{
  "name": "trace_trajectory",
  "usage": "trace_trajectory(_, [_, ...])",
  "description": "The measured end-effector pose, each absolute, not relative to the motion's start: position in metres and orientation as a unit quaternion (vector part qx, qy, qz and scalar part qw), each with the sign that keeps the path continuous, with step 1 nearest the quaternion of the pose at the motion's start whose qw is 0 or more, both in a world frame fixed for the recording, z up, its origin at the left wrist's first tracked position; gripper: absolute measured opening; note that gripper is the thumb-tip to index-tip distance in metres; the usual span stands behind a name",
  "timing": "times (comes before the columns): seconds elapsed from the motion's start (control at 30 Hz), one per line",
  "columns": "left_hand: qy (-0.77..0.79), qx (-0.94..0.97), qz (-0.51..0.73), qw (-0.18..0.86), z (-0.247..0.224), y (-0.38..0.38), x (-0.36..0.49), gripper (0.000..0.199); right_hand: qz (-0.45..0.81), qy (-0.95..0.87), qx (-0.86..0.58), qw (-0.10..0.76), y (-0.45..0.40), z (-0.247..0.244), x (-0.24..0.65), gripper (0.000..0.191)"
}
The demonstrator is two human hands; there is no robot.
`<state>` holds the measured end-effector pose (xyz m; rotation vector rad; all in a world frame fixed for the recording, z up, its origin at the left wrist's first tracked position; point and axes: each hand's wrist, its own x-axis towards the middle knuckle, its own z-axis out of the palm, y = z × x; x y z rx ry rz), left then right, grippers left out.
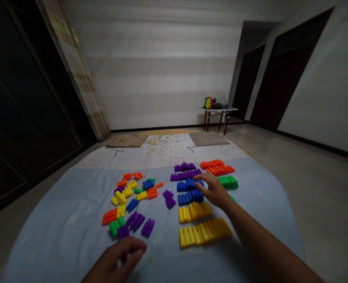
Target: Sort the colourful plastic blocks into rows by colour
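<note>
Over the blue ridged plastic pieces (190,197), laid in two rows, is my right hand (210,189). Its thumb and forefinger are apart at the upper blue row; whether they touch it I cannot tell. My left hand (117,257) is low in front, fingers curled and tips close together, with nothing visible in them. Just beyond it lie loose purple pieces (148,227) and a green piece (116,226). Yellow pieces (203,232) form two rows nearest me on the right. Purple rows (186,174) lie behind the blue ones. Part of the blue rows is hidden by my right hand.
Orange rows (220,169) and a green stack (228,181) lie at the right. A mixed scatter with yellow pieces (120,197) covers the left. The blue and floral cloth (82,212) bears two mats, one brown (127,140). A small table (221,109) stands by the wall.
</note>
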<state>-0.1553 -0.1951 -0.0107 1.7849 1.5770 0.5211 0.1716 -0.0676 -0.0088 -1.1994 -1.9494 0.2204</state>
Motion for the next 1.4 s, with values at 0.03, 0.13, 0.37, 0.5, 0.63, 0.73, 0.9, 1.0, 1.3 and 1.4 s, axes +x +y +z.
trace_trajectory(0.03, [0.595,0.699,0.210,0.336,-0.008,-0.180,-0.143,0.030,0.083,-0.765,-0.484,0.417,-0.069,-0.011,0.177,0.018])
trace_trajectory(0.13, [0.602,0.710,0.231,0.283,-0.006,-0.136,-0.107,0.035,0.066,-0.735,-0.508,0.445,-0.070,-0.023,0.192,0.017])
trace_trajectory(0.37, [0.595,0.756,0.212,0.173,-0.028,-0.081,-0.064,0.041,0.045,-0.701,-0.540,0.464,-0.069,-0.046,0.210,0.018])
trace_trajectory(0.5, [0.608,0.768,0.151,0.131,-0.038,-0.072,-0.056,0.040,0.050,-0.699,-0.546,0.459,-0.069,-0.050,0.213,0.018])
trace_trajectory(0.63, [0.611,0.776,0.114,0.107,-0.038,-0.071,-0.057,0.035,0.063,-0.707,-0.545,0.447,-0.068,-0.054,0.215,0.019])
trace_trajectory(0.73, [0.618,0.775,0.088,0.102,-0.033,-0.071,-0.064,0.036,0.070,-0.707,-0.544,0.446,-0.066,-0.056,0.216,0.019])
trace_trajectory(0.9, [0.632,0.753,0.109,0.145,-0.031,-0.069,-0.081,0.049,0.076,-0.712,-0.537,0.445,-0.065,-0.056,0.218,0.020])
trace_trajectory(1.0, [0.635,0.740,0.125,0.180,-0.031,-0.067,-0.086,0.050,0.077,-0.715,-0.536,0.442,-0.066,-0.054,0.218,0.020])
trace_trajectory(1.3, [0.636,0.744,0.096,0.183,-0.026,-0.075,-0.085,0.037,0.084,-0.722,-0.536,0.429,-0.067,-0.053,0.216,0.019])
trace_trajectory(1.4, [0.644,0.741,0.076,0.174,-0.028,-0.075,-0.084,0.040,0.085,-0.724,-0.532,0.431,-0.067,-0.054,0.216,0.019])
